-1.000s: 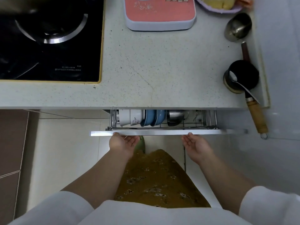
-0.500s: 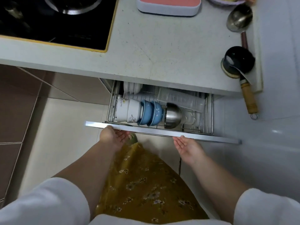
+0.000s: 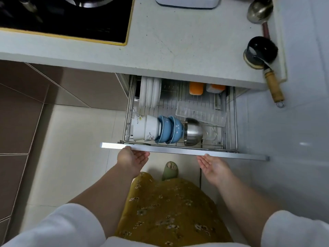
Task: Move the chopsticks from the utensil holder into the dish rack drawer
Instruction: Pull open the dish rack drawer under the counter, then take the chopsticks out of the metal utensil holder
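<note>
The wire dish rack drawer (image 3: 235,122) stands pulled out from under the counter, its silver front bar (image 3: 178,151) nearest me. My left hand (image 3: 132,160) lies palm up against the bar's lower edge at its left part. My right hand (image 3: 212,164) is palm up just below the bar further right, fingers spread. Neither hand holds anything. In the drawer lie white plates (image 3: 149,93), white and blue bowls (image 3: 160,130), a steel bowl (image 3: 193,131) and a clear plastic tray (image 3: 201,113). No chopsticks or utensil holder show.
On the counter (image 3: 178,47) above are a black stove top (image 3: 62,16), a steel ladle (image 3: 260,9) and a black pot (image 3: 261,49) with a wooden handle jutting over the edge. My slippered foot (image 3: 170,171) stands below the drawer. A white wall is at the right.
The drawer has slid far out toward me, baring the plates, tray and orange items at the back. Both hands came back with the front bar, and my view tipped downward.
</note>
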